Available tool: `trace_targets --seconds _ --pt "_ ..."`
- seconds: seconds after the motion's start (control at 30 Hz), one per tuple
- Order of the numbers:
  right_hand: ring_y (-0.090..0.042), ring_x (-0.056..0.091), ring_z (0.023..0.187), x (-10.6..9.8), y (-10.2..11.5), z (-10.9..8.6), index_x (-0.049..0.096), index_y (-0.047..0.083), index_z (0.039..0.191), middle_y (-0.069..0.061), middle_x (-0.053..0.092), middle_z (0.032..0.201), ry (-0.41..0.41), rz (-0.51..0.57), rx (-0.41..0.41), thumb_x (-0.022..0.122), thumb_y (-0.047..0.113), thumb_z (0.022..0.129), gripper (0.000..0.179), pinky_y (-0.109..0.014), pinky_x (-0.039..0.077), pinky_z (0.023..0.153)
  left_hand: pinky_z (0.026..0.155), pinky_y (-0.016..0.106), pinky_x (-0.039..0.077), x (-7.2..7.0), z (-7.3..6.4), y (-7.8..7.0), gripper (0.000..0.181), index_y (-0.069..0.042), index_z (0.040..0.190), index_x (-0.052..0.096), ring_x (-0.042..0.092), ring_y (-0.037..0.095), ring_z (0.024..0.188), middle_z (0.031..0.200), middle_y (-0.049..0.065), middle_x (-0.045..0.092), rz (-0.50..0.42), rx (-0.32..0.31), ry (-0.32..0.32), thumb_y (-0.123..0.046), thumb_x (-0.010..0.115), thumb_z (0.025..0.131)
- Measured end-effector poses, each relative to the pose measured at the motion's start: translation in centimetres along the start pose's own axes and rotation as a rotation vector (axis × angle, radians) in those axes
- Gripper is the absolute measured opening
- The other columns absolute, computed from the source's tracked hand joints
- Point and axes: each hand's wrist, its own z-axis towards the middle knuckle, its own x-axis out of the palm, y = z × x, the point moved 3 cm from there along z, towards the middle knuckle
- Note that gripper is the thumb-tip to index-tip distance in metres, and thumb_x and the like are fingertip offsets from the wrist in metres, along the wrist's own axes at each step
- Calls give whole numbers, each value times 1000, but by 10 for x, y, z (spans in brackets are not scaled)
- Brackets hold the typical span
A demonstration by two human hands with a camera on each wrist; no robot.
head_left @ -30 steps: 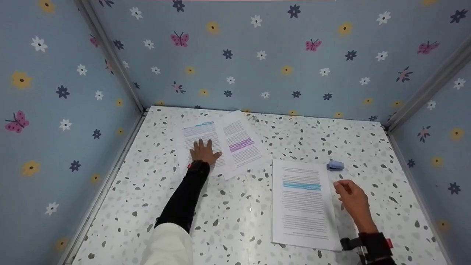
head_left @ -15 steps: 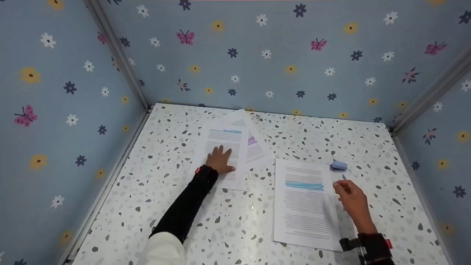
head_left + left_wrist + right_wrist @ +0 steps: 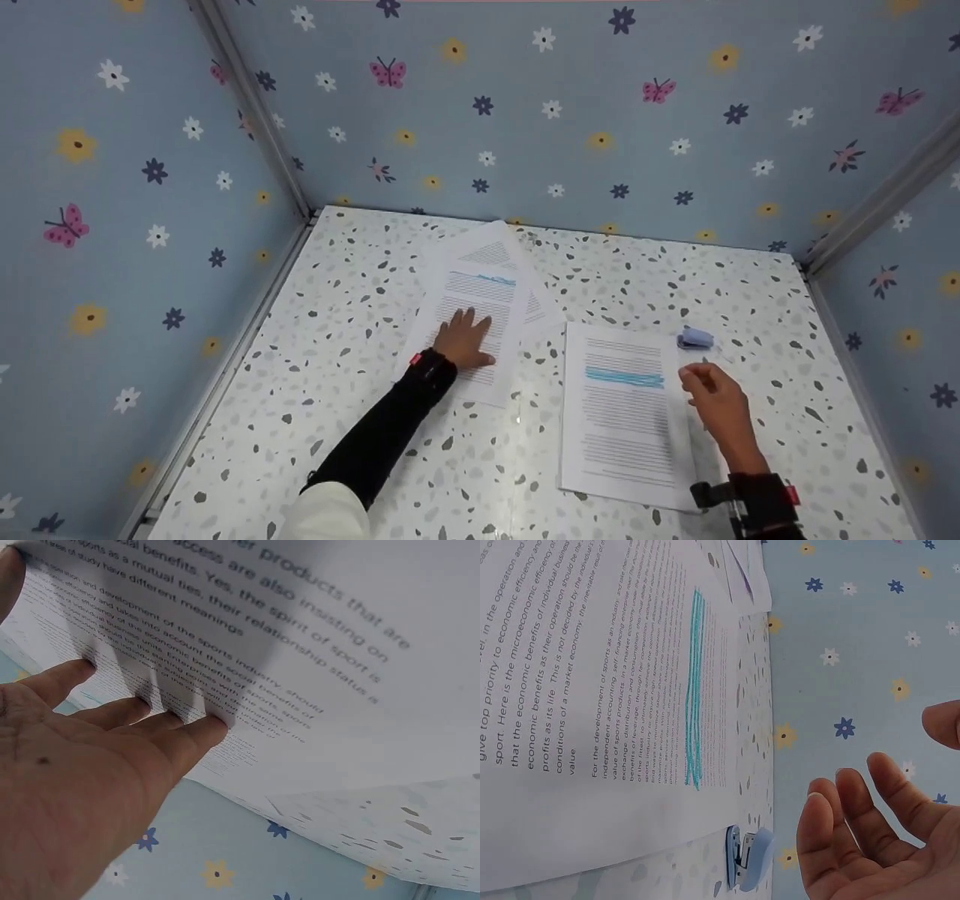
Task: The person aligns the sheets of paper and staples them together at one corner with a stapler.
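Note:
My left hand [image 3: 465,343] lies spread on a printed sheet [image 3: 487,300] with a blue highlighted line near its top. In the left wrist view its fingertips [image 3: 214,724] press on the page's text. Another sheet [image 3: 491,244] lies partly beneath, its upper corner pointing to the back wall. My right hand [image 3: 716,394] hangs with loosely curled fingers beside the right edge of a paper stack [image 3: 622,427] marked with a thick blue highlight. Nothing is between its fingers in the right wrist view. A small blue stapler [image 3: 695,338] stands just beyond this hand, right of the stack's top corner.
The speckled white tabletop [image 3: 315,352] meets a flowered blue wall panel [image 3: 570,112] at the back. More panels [image 3: 112,285] close off both sides, joined by grey metal posts [image 3: 251,97].
My left hand has slid the blue-marked sheet right and toward me, over the purple-highlighted sheet, covering its purple marking. The right hand, stack and stapler stay in place; the head view shifts slightly.

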Motion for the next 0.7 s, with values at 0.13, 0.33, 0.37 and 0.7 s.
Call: trace_targets --seconds 0.13,0.33,0.37,0.7 --pt "-10 58 101 2 1 0 58 3 133 -16 63 124 -4 -3 -12 52 50 104 55 -21 52 82 112 63 31 -2 -9 -9 79 -7 152 46 27 47 146 158 28 33 17 12 -7 -38 80 88" --pt "-11 59 99 6 -1 -2 60 3 129 -19 63 123 2 -2 0 53 46 105 49 -21 52 81 112 63 31 -1 -17 -12 79 -8 152 47 28 47 146 157 27 35 23 -3 -9 -36 82 87" --pt "-11 59 99 6 -2 -2 60 3 129 -19 63 123 4 3 1 53 45 105 49 -21 52 82 112 63 32 0 -19 -13 79 -8 151 47 28 47 145 157 27 35 25 -9 -11 -37 82 87" --pt "-12 60 99 4 -3 -2 61 3 128 -20 64 123 -13 1 19 53 45 105 49 -17 50 79 105 63 38 16 -35 -34 83 -10 148 51 33 47 141 153 26 40 44 -41 -44 -42 86 80"
